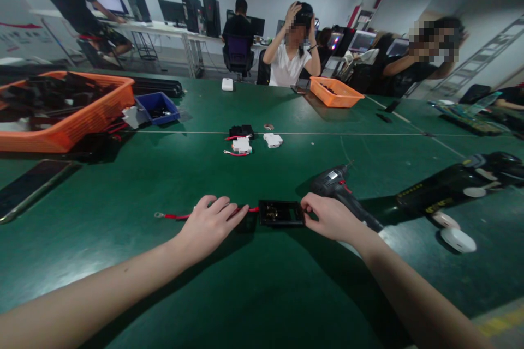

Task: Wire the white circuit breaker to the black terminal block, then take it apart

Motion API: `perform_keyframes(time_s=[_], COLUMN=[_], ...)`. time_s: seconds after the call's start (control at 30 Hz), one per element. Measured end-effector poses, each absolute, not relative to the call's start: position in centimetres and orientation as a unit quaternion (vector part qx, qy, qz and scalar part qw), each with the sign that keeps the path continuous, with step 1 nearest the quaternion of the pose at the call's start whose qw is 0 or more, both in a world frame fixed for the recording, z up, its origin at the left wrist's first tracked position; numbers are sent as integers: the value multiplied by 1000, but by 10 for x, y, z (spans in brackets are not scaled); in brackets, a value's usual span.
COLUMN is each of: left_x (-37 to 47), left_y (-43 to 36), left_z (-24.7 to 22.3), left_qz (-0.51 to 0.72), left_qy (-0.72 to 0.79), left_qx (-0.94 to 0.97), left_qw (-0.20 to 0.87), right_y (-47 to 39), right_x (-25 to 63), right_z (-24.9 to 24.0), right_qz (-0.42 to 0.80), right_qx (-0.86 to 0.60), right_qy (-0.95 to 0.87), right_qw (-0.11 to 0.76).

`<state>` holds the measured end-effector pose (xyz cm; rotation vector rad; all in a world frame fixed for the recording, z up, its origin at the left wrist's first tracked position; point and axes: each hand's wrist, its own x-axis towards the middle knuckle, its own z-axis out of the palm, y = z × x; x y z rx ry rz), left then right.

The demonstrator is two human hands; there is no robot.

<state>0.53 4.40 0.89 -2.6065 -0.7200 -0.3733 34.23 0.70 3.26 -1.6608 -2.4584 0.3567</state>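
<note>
Green table (229, 294), one, broad, bearing the whole set; orange basket (53, 142), large, at the far left, filled with dark parts, its place likely keeping stock within reach but off the middle; power screwdriver (335, 182), one, lying on its side just beyond the right hand, bit pointing away, handle toward the person, an arrangement that seems to suit a quick pick-up; blue bin (164, 119), small, beside the basket, its walls presumably there to stop little pieces straying; left hand (208, 223), palm down over the red cable, fingers slightly spread and bent, perhaps to steady it, though whether they grip cannot be told; right hand (329, 215), thumb and fingers nearly closed on the near end of the black case (282, 214), seemingly to check sliding; that case, flat on the table between both hands, open side up, its inside showing; white modules (241, 145), two, farther off, apart; red cable (174, 217), running under the left hand to the case, ring terminal (159, 215) at its outer end.
</note>
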Motion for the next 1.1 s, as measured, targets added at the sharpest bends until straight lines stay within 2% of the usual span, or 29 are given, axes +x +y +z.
perform_keyframes(time_s=[0.23, 1.1], left_x=[6, 6], left_y=[44, 44], left_z=[9, 9], left_qz=[-137, -133], left_qy=[-259, -260], left_qx=[-934, -935], left_qw=[206, 203], right_y=[11, 11], right_x=[346, 346], right_z=[27, 26], right_qz=[56, 24], right_qx=[-566, -571], right_qy=[-819, -815], right_qw=[79, 96])
